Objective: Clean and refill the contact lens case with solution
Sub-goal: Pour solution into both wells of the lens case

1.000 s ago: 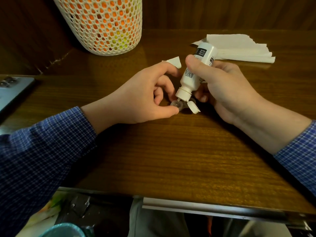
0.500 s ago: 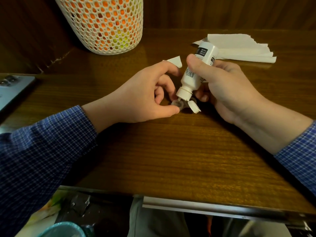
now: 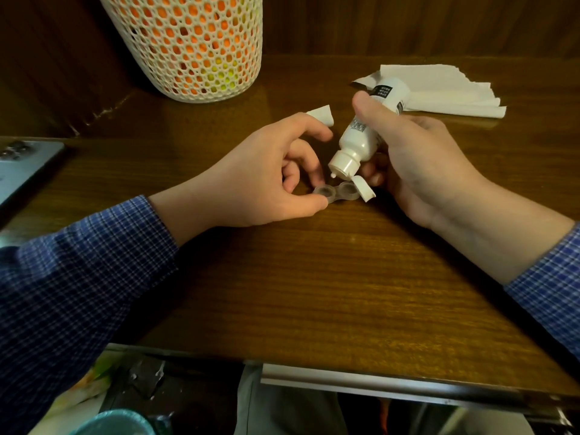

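Note:
A clear two-well contact lens case (image 3: pixel 337 193) lies on the wooden table (image 3: pixel 314 277), both wells uncovered. My left hand (image 3: pixel 260 180) pinches its left end between thumb and fingers. My right hand (image 3: pixel 420 164) grips a small white solution bottle (image 3: pixel 367 133), tilted nozzle-down just above the case, its flip cap (image 3: pixel 364 190) hanging open beside the right well. The nozzle tip hovers between the two wells, slightly clear of the case.
A white mesh basket (image 3: pixel 191 42) with orange and yellow contents stands at the back left. Folded white paper towels (image 3: pixel 439 89) lie at the back right. A small white piece (image 3: pixel 321 113) rests behind my left hand. A grey device (image 3: pixel 22 171) sits at the left edge.
The bottle has lifted a little off the left well, so both wells now show. My left hand keeps its pinch on the case.

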